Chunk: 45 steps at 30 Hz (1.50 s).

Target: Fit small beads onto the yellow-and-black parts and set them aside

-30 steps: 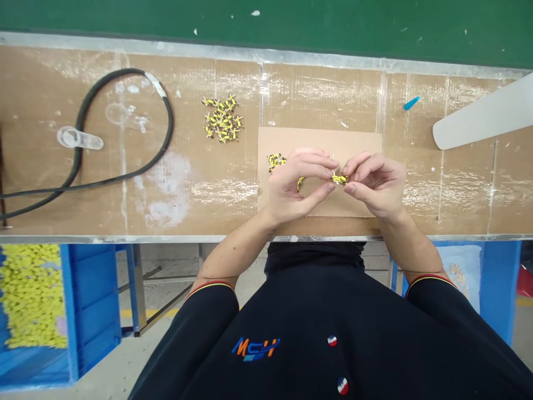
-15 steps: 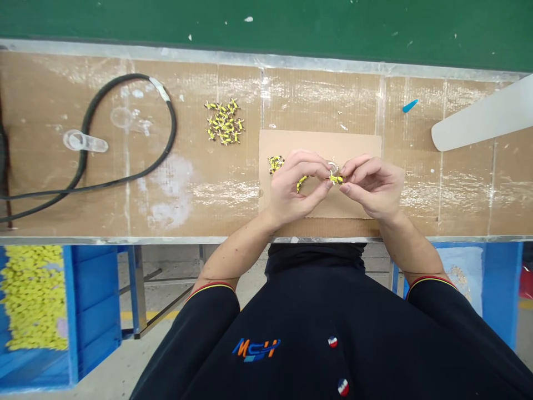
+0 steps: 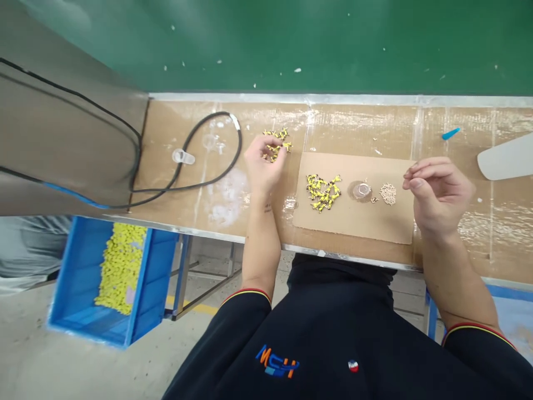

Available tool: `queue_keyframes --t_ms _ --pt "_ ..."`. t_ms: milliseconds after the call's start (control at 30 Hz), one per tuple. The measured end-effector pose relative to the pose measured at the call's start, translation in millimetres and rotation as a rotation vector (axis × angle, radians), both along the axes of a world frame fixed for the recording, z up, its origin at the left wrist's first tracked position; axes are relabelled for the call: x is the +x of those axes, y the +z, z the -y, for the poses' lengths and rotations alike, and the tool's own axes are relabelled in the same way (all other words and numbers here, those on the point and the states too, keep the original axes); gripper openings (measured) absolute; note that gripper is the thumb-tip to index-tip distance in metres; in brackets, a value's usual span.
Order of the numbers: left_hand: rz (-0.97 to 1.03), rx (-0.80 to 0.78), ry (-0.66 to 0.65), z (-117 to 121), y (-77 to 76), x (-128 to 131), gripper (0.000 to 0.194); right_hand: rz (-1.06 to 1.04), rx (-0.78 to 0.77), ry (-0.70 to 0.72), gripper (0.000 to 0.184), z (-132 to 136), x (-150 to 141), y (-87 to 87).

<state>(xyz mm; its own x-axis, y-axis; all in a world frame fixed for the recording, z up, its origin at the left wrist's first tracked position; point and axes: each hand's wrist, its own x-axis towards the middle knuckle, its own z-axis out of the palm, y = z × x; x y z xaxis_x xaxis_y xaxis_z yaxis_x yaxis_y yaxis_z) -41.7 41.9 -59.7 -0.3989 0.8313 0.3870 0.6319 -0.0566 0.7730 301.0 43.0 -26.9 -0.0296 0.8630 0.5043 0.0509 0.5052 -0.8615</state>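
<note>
Our left hand [image 3: 265,165], fingers half-curled, touches a scattered pile of small yellow parts [image 3: 275,145] on the worktop [image 3: 358,119]; its fingers hide whether it grips any. To the right, on a cardboard sheet [image 3: 353,222], lie a second yellow pile [image 3: 323,192], a clear round piece [image 3: 361,191] and a pale heap [image 3: 388,194]. Our right hand [image 3: 438,194], loosely curled, holds nothing visible over the sheet's edge.

A black short-sleeved shirt [image 3: 328,339] — red-and-yellow cuff trim [image 3: 245,293], orange-and-blue chest logo [image 3: 277,361], one round button [image 3: 353,365].
</note>
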Motion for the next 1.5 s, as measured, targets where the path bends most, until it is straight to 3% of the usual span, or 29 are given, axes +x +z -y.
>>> queue_keyframes --t_ms 200,267,367,433,500,567,733,1000,1233,1500 --pt "-0.108 -0.261 0.139 -4.1 -15.0 -25.7 0.014 0.053 0.032 -0.066 0.015 -5.3 3.2 -0.3" --pt "-0.145 -0.253 0.139 -3.3 -14.5 -24.5 0.022 0.103 0.049 -0.089 0.013 -7.4 9.2 5.0" --pt "-0.146 -0.144 0.104 1.0 -4.6 -15.4 0.037 0.356 0.11 -0.1 0.01 -12.7 24.3 14.3" --pt "-0.154 -0.123 -0.062 5.5 6.1 -5.1 0.04 0.588 0.104 -0.049 0.011 -17.3 35.4 17.7" --pt "-0.2 -0.203 -0.378 10.0 16.7 5.7 0.038 0.805 0.02 0.083 0.009 -21.7 44.6 17.4" --pt "-0.272 -0.32 -0.599 13.4 23.8 13.8 0.038 0.976 -0.08 0.237 0.016 -25.2 50.8 14.9" --pt "-0.326 -0.463 -0.744 15.6 25.1 17.1 0.046 1.129 -0.169 0.442 0.024 -28.0 54.7 11.5" --pt "-0.328 -0.511 -0.743 12.7 22.4 16.5 0.039 1.093 -0.149 0.515 0.02 -29.1 49.9 7.3" --pt "-0.256 -0.405 -0.666 10.1 7.9 13.8 0.027 1.123 -0.175 0.544 0.022 -30.3 48.3 7.6" --pt "-0.252 -0.376 -0.63 9.8 12.9 19.6 0.029 1.065 -0.192 0.568 0.019 -28.0 48.3 16.0"
